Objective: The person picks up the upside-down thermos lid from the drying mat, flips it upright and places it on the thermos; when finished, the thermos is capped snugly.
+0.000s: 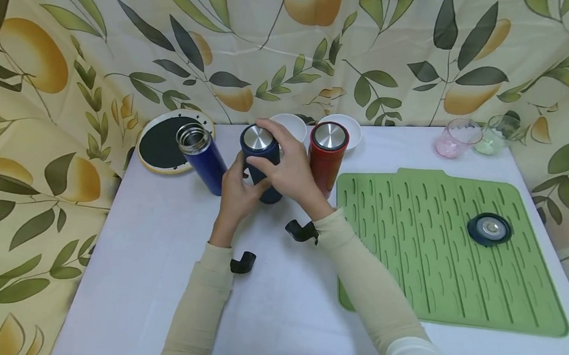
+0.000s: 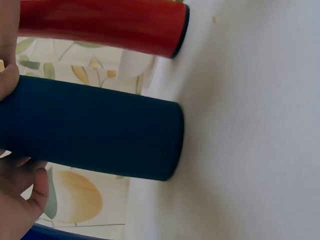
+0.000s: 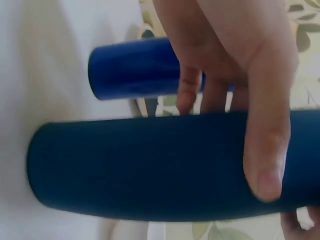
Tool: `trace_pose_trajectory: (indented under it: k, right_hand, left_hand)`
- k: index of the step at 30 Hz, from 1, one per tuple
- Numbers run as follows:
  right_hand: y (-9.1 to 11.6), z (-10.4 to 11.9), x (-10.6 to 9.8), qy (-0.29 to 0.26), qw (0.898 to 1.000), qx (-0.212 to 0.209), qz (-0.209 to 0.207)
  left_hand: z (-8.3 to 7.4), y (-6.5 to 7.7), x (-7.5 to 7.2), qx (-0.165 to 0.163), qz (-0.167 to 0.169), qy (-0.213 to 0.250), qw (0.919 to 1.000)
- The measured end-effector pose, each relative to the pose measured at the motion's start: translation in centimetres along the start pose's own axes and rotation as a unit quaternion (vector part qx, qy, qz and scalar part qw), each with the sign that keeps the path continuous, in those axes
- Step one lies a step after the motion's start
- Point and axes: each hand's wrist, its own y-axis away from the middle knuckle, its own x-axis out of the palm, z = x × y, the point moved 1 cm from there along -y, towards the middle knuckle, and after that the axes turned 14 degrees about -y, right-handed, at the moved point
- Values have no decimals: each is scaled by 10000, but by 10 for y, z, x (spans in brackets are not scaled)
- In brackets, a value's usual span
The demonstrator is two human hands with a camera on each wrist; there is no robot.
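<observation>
A dark blue vacuum flask [image 1: 260, 164] with a shiny silver-topped lid [image 1: 258, 138] stands upright on the table between both hands. My left hand [image 1: 242, 196] grips its body from the left, thumb across the front. My right hand [image 1: 290, 167] holds it higher up from the right, fingers curled round the lid's edge. In the left wrist view the flask's body [image 2: 100, 127] fills the middle. To the left stands a brighter blue flask [image 1: 207, 166], its mouth uncovered. Just right of my right hand is a red flask [image 1: 325, 158] with a silver-topped lid.
A green ribbed mat [image 1: 437, 278] covers the right side, with a dark round cap [image 1: 489, 229] on it. Two tinted glasses [image 1: 450, 143] stand at the back right, white bowls [image 1: 291, 123] behind the flasks. A round black board [image 1: 159, 145] lies at the back left.
</observation>
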Motion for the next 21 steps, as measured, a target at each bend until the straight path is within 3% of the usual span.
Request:
trace_pose_trajectory:
  k: [7, 11, 16, 21]
  right_hand:
    - [7, 4, 15, 656, 9934, -243, -913]
    - [10, 4, 22, 1017, 9875, -368, -1146]
    - [11, 0, 16, 1099, 9904, -621, -554]
    - [11, -2, 7, 683, 9952, -703, 10]
  left_hand:
    - [-4, 0, 2, 21, -296, -35, 9996]
    - [-3, 1, 2, 49, -310, 23, 9995]
    - [-3, 0, 4, 114, -251, -33, 9996]
    - [-4, 1, 3, 63, -237, -85, 9997]
